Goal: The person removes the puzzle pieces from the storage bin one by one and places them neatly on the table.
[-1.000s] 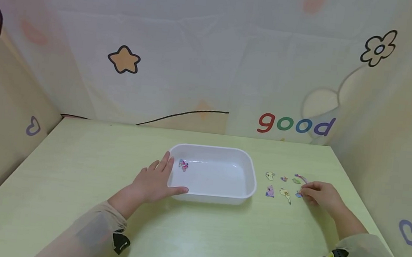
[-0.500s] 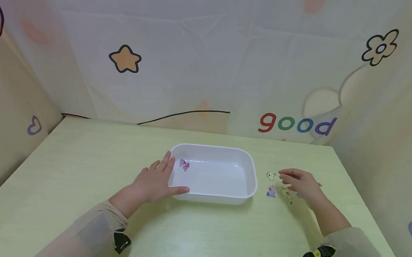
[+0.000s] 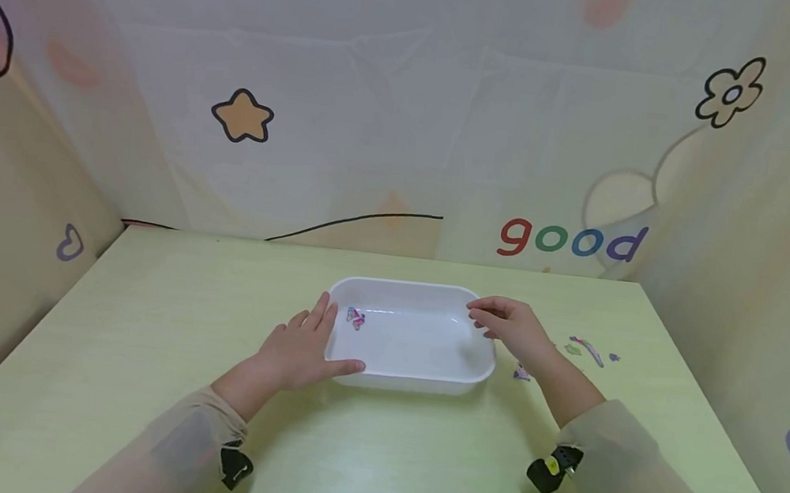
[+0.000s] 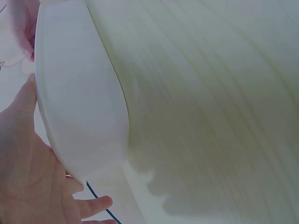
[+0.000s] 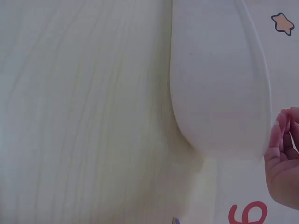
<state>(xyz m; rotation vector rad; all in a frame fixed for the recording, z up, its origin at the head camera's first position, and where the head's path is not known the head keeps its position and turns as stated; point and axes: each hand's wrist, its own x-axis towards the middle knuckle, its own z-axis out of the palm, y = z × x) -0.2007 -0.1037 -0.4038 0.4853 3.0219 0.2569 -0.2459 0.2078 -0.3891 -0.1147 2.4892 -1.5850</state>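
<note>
A white plastic tray (image 3: 412, 289) (image 4: 79, 93) (image 5: 215, 79) sits mid-table, with one pink and blue cutout (image 3: 355, 317) lying in its left end. My left hand (image 3: 300, 344) (image 4: 23, 163) rests flat against the tray's left wall, fingers straight and thumb along the front corner. My right hand (image 3: 495, 320) (image 5: 282, 158) hovers over the tray's right rim, fingertips pinched together on something too small to make out. Right of the tray lie small cutouts: a green one (image 3: 571, 348), a pink strip (image 3: 588, 348) and a purple one (image 3: 521, 374) beside my wrist.
The pale green table (image 3: 375, 451) is walled by printed fabric at the back and on both sides. A tiny purple scrap (image 3: 613, 356) lies near the right wall. Other cutouts are hidden under my right forearm.
My right hand left the cutouts at the right and moved left, up over the tray's right rim with fingers pinched. The left hand and tray stayed put.
</note>
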